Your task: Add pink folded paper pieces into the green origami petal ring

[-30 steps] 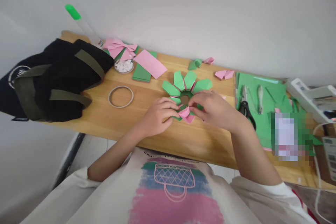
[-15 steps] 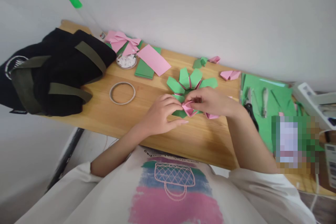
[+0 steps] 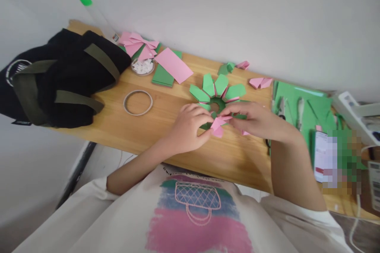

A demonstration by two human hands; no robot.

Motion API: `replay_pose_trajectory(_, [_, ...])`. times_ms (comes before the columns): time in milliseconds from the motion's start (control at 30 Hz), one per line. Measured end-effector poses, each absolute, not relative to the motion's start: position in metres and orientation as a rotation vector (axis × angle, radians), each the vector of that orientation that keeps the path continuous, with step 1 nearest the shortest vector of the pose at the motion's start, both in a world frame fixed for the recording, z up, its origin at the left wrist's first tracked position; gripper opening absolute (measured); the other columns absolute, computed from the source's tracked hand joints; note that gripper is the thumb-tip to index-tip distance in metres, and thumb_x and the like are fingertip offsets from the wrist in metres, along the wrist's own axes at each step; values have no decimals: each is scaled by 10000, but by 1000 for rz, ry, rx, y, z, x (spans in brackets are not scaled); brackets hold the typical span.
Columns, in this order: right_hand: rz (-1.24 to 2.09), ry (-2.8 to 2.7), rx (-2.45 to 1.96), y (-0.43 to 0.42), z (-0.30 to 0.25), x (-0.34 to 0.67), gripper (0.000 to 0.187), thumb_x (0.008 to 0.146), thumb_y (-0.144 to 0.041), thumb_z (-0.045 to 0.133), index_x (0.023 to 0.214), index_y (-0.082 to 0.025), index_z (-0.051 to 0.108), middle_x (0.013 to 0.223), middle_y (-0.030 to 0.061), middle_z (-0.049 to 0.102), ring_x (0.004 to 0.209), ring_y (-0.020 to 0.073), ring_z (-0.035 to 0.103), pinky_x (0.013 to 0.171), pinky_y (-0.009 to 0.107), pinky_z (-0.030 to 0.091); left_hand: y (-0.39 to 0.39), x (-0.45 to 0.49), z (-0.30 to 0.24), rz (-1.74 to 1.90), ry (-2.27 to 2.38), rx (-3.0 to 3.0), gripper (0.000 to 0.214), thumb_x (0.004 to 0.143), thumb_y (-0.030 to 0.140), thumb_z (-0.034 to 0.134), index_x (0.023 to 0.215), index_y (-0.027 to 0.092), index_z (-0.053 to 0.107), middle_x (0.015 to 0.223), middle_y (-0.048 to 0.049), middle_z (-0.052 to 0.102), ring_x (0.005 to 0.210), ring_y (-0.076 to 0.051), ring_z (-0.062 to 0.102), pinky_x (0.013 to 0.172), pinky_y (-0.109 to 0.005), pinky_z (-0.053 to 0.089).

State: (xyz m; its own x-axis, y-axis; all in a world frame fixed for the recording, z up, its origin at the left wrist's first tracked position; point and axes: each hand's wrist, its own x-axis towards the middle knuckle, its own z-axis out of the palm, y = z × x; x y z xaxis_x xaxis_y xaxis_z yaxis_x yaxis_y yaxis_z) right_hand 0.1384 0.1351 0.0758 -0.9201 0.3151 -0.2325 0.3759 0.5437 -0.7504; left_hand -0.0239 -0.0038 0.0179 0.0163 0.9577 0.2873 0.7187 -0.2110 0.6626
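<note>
A ring of folded green paper petals with pink inner folds (image 3: 218, 91) lies on the wooden desk (image 3: 148, 126). Both hands work at its near edge. My left hand (image 3: 190, 126) pinches a folded pink paper piece (image 3: 218, 124) from the left. My right hand (image 3: 257, 120) grips the same pink piece from the right, its fingers also over the ring's green petals. Part of the ring's near side is hidden under my fingers.
A black bag with olive straps (image 3: 59, 77) fills the desk's left end. A tape ring (image 3: 138, 102), a small dish of white bits (image 3: 143, 66), pink and green paper sheets (image 3: 170, 69), a pink paper bow (image 3: 138, 45) and a green mat with scissors (image 3: 297, 104) lie around.
Both hands stay on the pink piece at the ring's near edge; my right hand has spread flatter and more of the ring's centre hole shows. The view has shifted slightly.
</note>
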Motion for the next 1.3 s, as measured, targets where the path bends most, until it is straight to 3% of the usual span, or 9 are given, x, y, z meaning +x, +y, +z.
replay_pose_trajectory(167, [-1259,2971,625,123,72,156,178,869,-239,506,885,-205,680,867,47,722,746,161,626,622,284,461,-4,-18,20,947,1704,2143,89,843,233,621,906,207,678,981,-35,699,1032,-231,582,969,-420,386])
replay_pose_trajectory(367, [-993,3299,792,95,54,180,165,890,-164,511,932,-225,659,945,63,701,904,214,639,798,372,488,-2,-11,22,815,1620,2381,159,924,199,520,912,153,671,946,-75,666,949,-221,569,881,-367,463])
replay_pose_trajectory(500, [-641,3496,1015,71,29,196,188,877,-144,533,995,-248,635,1059,90,645,1057,265,601,886,437,462,-3,-10,18,758,1570,2503,251,969,221,454,900,129,677,913,-92,670,904,-212,581,837,-347,489])
replay_pose_trajectory(633, [-240,3515,1217,49,9,198,216,854,-168,580,1052,-255,579,1158,122,593,1058,290,585,866,459,450,-5,-8,6,718,1538,2640,241,975,211,453,897,138,669,884,-81,672,899,-194,588,852,-331,488])
replay_pose_trajectory(833, [186,3544,1203,38,0,190,174,849,-195,650,995,-252,574,1092,91,639,1051,259,569,877,407,444,-6,-4,-8,876,1497,2797,194,945,271,556,818,158,649,849,-54,680,874,-184,574,804,-322,478])
replay_pose_trajectory(967, [258,3563,1163,41,-1,191,95,860,-208,650,864,-228,558,1057,76,661,1034,240,571,887,397,438,-6,-2,-9,932,1486,2832,197,927,254,591,764,156,640,843,-40,691,863,-174,572,781,-314,468])
replay_pose_trajectory(1100, [296,3545,1105,41,-2,192,98,852,-230,676,899,-227,590,1037,79,680,1031,244,574,873,397,443,-5,-2,-9,973,1464,2851,169,922,251,601,793,152,649,833,-35,696,848,-170,575,781,-306,471])
replay_pose_trajectory(1300, [81,3629,1019,44,-2,193,122,833,-186,696,863,-204,579,949,74,711,938,227,608,802,369,457,-4,-3,-13,1002,1451,2837,170,918,272,607,798,159,649,835,-35,695,843,-172,576,766,-307,473])
